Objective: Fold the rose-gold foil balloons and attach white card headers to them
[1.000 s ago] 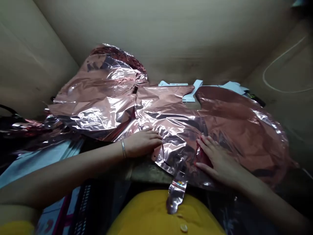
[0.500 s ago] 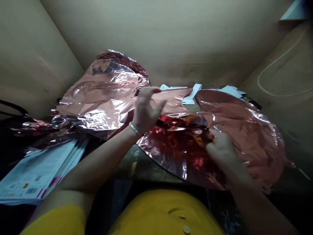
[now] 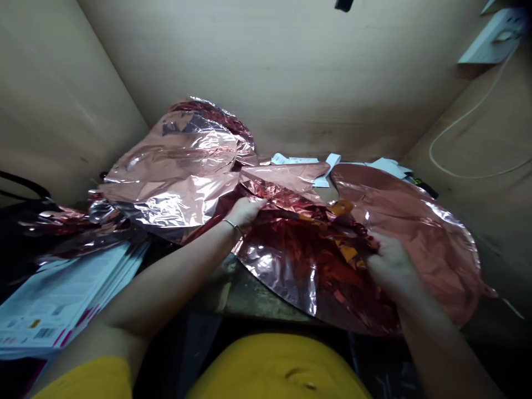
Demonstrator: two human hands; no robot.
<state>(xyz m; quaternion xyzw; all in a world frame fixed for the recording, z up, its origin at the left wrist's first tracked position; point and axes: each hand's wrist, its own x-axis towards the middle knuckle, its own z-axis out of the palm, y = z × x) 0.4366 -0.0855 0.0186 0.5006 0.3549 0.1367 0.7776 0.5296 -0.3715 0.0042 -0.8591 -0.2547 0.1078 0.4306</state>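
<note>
A large, flat, rose-gold foil balloon (image 3: pixel 419 238) lies over the work surface, wrinkled and shiny. My left hand (image 3: pixel 247 213) is closed on a crumpled fold of its foil near the middle. To the right, my right hand (image 3: pixel 388 261) grips another gathered part, its fingers curled and the thumb on top. Between both hands the foil bunches into a dark red, reflective ridge. More of the same foil (image 3: pixel 178 183) bulges up at the left; whether it is one piece with the rest I cannot tell.
Printed sheets or packets (image 3: pixel 62 299) are stacked at the lower left. White paper pieces (image 3: pixel 388 166) lie behind the foil. Pale walls enclose the back and sides. A white cable (image 3: pixel 432 144) hangs at the right from a socket box (image 3: pixel 492 39). Shredded foil (image 3: pixel 62 219) lies at the far left.
My left hand was raised and open above the foil; it has come down and closed on the fold. My right hand has shifted slightly right, still gripping. The view has tilted up slightly.
</note>
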